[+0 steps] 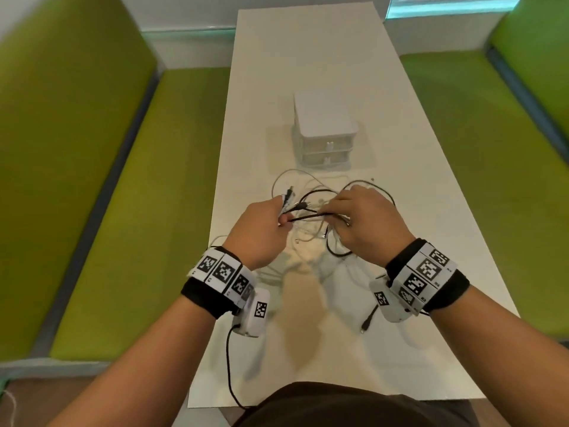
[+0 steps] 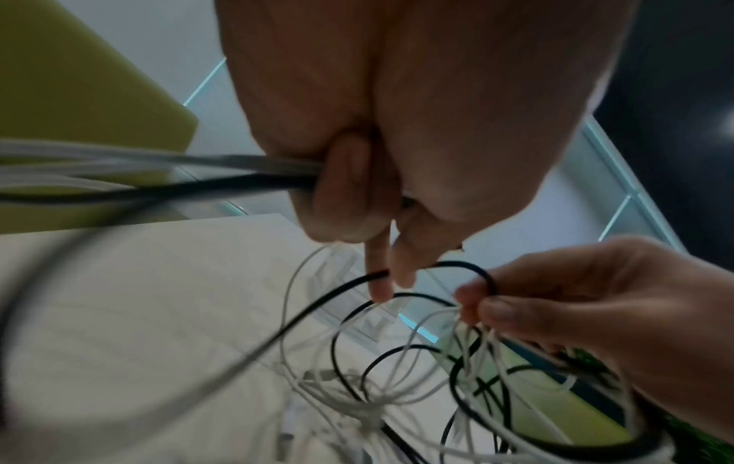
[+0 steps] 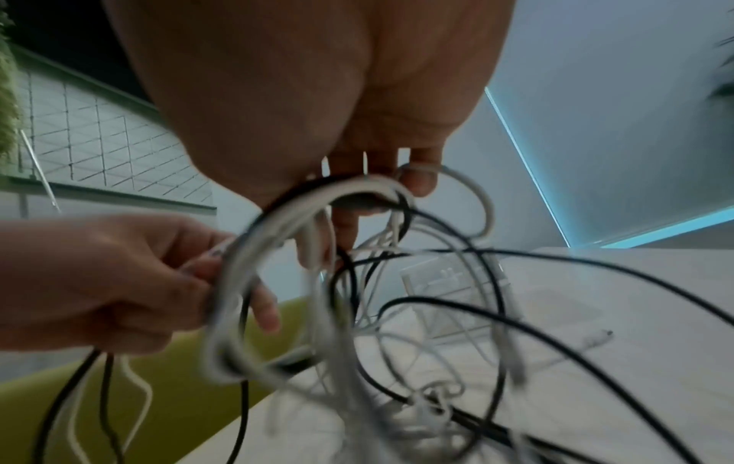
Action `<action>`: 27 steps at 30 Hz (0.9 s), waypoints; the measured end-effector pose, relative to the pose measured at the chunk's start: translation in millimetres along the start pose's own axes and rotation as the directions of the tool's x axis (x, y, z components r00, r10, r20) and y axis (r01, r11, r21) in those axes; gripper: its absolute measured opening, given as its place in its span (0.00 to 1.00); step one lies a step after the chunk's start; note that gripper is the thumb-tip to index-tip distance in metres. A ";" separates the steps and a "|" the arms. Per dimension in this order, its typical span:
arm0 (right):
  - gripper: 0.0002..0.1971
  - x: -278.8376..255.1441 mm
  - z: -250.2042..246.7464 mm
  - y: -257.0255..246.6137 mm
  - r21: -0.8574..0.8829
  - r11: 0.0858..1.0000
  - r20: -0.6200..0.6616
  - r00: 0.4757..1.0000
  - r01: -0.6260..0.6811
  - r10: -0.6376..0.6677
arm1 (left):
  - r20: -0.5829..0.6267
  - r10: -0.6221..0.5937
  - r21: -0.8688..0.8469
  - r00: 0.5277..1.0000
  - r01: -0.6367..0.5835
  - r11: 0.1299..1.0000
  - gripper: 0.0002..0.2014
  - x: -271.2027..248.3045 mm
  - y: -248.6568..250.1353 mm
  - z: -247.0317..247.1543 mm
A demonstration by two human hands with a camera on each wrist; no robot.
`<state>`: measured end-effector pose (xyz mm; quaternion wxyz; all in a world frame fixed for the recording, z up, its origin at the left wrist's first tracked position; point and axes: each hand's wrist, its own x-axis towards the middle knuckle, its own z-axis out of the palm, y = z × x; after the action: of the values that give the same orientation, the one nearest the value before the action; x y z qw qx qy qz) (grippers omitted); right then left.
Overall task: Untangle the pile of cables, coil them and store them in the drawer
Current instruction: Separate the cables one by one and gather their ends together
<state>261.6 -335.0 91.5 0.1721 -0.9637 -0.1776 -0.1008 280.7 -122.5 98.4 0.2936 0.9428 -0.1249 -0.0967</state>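
nearest me a loose black plug (image 1: pixel 367 322) lies on the tabletop (image 1: pixel 431 211), just by my right wrist. above the tabletop my left hand (image 1: pixel 258 232) has its fingers (image 2: pixel 345 201) curled round a bundle of cable ends, black and white together. my right hand (image 1: pixel 366 223) pinches several loops of the cables (image 1: pixel 311 211), its fingers (image 3: pixel 417 179) hooked through them. the tangle hangs between both hands and trails down onto the tabletop beneath. beyond it, well apart, stands the small white drawer unit (image 1: pixel 326 134), both drawers closed. i judge the job barely begun: the cables are still knotted together, none is coiled, nothing is stored. left to do: separate each one, coil it, open a drawer, put them in. i can read no brand or writing; the wrist bands carry only black-and-white square codes.
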 end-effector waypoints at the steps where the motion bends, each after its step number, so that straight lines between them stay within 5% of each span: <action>1: 0.07 1.3 -0.2 0.6 0.018 1.000 0.012 1.000 0.013 -0.013 | 0.011 0.039 -0.015 0.999 -0.039 0.999 0.14 -1.5 7.4 1.1; 5: 0.12 3.9 0.4 1.9 -0.002 0.998 0.021 0.998 0.064 -0.064 | 0.023 0.094 -0.166 0.995 -0.089 0.982 0.05 0.4 32.3 10.2; 7: 0.09 4.4 1.7 4.0 0.127 0.992 -0.005 1.000 0.001 -0.001 | -0.041 0.068 -0.196 0.997 -0.075 0.978 0.12 5.3 35.7 8.6; 10: 0.17 1.7 1.2 14.4 0.351 0.926 0.041 0.990 -0.142 0.136 | -0.110 -0.039 -0.358 0.993 -0.003 0.934 0.15 8.7 33.0 0.1; 12: 0.10 -4.6 0.0 22.7 0.366 0.916 0.065 0.986 -0.165 0.152 | -0.167 -0.072 -0.430 0.983 -0.007 0.903 0.16 8.2 26.2 -5.6; 14: 0.00 -10.8 -4.9 35.8 0.290 0.925 0.083 0.969 -0.246 0.232 | -0.187 -0.096 -0.435 0.978 0.006 0.901 0.17 7.4 18.3 -11.5; 18: 0.05 -12.3 -15.1 51.1 -0.171 0.960 0.181 0.950 -0.223 0.253 | -0.109 -0.112 -0.341 0.988 0.069 0.937 0.15 7.3 8.4 -7.4; 19: 0.03 -10.8 -18.7 48.1 -0.102 0.974 0.157 0.964 -0.201 0.215 | -0.093 -0.103 -0.329 0.990 0.067 0.942 0.15 6.1 11.1 -4.4; 21: 0.03 -11.3 -23.3 33.8 0.307 0.943 0.022 0.991 -0.131 0.130 | -0.092 -0.053 -0.347 0.994 0.018 0.938 0.14 4.4 20.9 1.4; 23: 0.10 -8.5 -24.0 13.8 0.644 0.759 -0.023 0.990 -0.091 0.138 | -0.110 0.001 -0.398 0.994 -0.045 0.916 0.10 2.2 32.4 3.1; 25: 0.15 -6.0 -19.2 2.4 0.733 0.664 0.062 0.987 -0.145 0.147 | -0.146 0.037 -0.451 0.989 -0.100 0.887 0.09 -0.8 42.1 -1.1; 27: 0.12 -3.6 -9.2 7.1 0.642 0.733 0.161 0.974 -0.227 0.161 | -0.212 0.041 -0.543 0.976 -0.152 0.826 0.16 -3.8 46.9 -8.4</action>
<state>259.8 -345.7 96.9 0.4998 -0.8588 -0.1082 0.0320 270.8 -154.4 132.7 0.5702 0.8138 -0.1103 -0.0228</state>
